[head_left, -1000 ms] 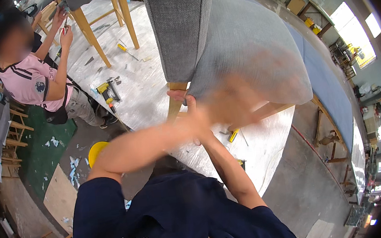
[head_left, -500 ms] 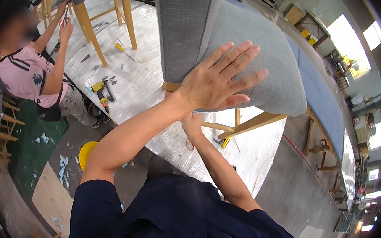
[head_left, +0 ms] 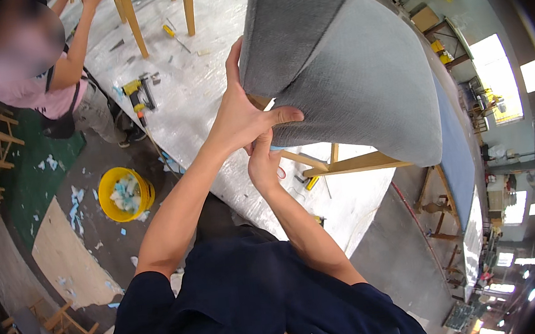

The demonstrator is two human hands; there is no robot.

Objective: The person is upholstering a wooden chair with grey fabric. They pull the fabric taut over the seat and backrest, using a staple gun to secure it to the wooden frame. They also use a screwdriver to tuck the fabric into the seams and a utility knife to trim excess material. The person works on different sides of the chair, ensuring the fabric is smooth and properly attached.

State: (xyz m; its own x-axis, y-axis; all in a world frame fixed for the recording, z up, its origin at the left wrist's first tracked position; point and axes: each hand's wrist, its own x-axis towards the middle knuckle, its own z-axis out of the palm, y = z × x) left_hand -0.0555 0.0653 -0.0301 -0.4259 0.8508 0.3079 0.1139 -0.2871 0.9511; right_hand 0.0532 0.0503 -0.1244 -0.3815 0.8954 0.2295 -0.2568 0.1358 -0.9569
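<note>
A chair with grey upholstery stands on the table, its backrest (head_left: 296, 29) rising close in front of me and its wide seat (head_left: 369, 86) stretching to the right. My left hand (head_left: 243, 114) wraps round the rear corner where backrest and seat meet. Its thumb presses on the seat fabric, and a finger reaches up along the backrest's side. Just below, my right hand (head_left: 264, 164) is closed at the seat's lower edge, against the left hand; its fingertips are partly hidden under the fabric. A light wooden chair rail (head_left: 364, 163) shows beneath the seat.
The table (head_left: 201, 77) has a silvery plastic cover. On it lie a yellow staple gun (head_left: 138, 94), a yellow-handled screwdriver (head_left: 171, 32) and another yellow-handled tool (head_left: 311, 183). A yellow bucket (head_left: 105, 202) of scraps stands on the floor at left. A co-worker (head_left: 48, 98) stands far left.
My left hand has come down from the seat top, where it lay spread, and now grips the rear corner. The right hand stays at the seat's lower edge. The view has shifted.
</note>
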